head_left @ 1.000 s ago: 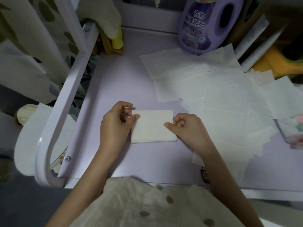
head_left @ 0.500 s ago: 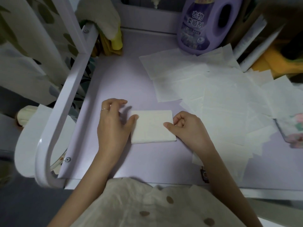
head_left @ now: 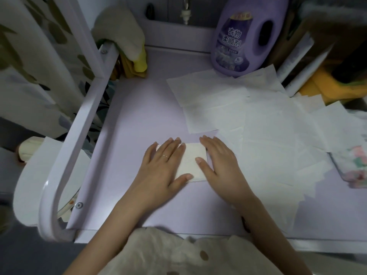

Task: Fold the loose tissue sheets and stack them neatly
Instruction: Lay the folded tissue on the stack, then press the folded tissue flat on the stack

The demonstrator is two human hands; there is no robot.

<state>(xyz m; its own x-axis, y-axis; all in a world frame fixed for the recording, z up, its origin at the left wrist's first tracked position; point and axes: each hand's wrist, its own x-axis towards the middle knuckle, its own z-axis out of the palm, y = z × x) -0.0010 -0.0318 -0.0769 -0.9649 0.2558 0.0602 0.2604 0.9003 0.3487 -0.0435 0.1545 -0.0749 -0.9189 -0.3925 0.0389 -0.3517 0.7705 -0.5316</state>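
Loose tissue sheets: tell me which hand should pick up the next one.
Right, probably. The right hand lies flat on the right edge of the folded stack, with the loose tissue sheets spread just beyond it. The left hand presses the stack's left side and would have to cross over.

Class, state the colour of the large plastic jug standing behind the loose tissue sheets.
The plastic jug is lilac, its label darker purple; head view.

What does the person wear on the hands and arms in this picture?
The left hand has a thin ring on one finger; the right hand wears nothing. No sleeves cover either arm. At the bottom edge shows a cream garment with brown dots.
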